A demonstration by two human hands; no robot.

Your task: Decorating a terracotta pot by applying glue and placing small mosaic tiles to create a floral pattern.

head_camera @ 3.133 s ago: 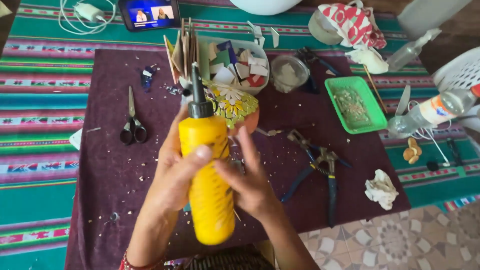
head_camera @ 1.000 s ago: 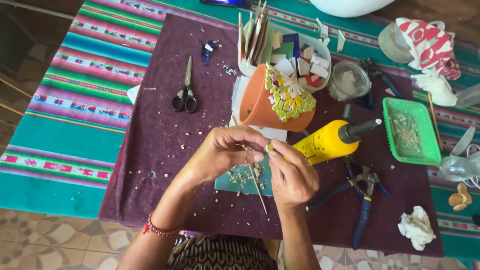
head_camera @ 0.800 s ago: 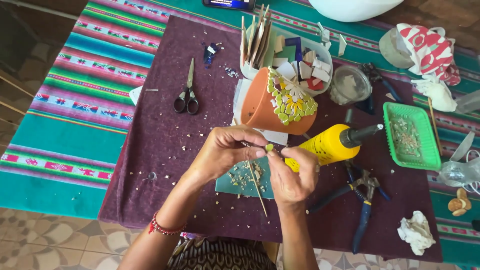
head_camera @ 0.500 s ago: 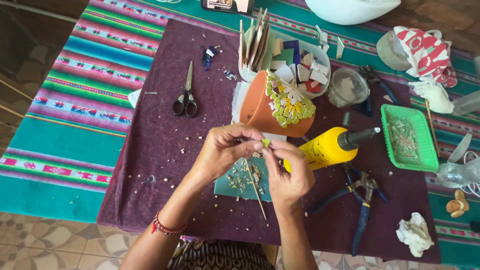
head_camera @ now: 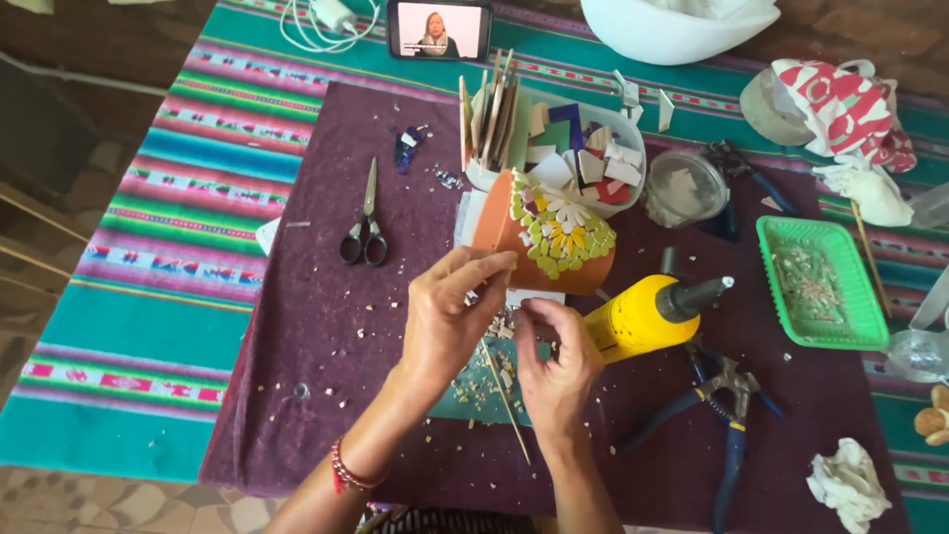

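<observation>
Hands [head_camera: 504, 331] now lower, off terracotta mosaic pot [head_camera: 542, 237].

pot [head_camera: 494, 232]: terracotta, with a white, yellow and green flower mosaic
bottle [head_camera: 633, 316]: yellow, dark nozzle
mat [head_camera: 326, 326]: purple
cloth [head_camera: 158, 237]: teal, with pink, red and green stripes
tray [head_camera: 870, 297]: green
scissors [head_camera: 365, 237]: black handles
pliers [head_camera: 727, 405]: blue handles, probably
bracelet [head_camera: 346, 473]: red

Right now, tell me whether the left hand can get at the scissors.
Probably yes. The scissors lie on bare purple cloth, up and to the left of the left hand, with nothing between them. The hand's fingers are pinched together, though, so it may be occupied.
</observation>
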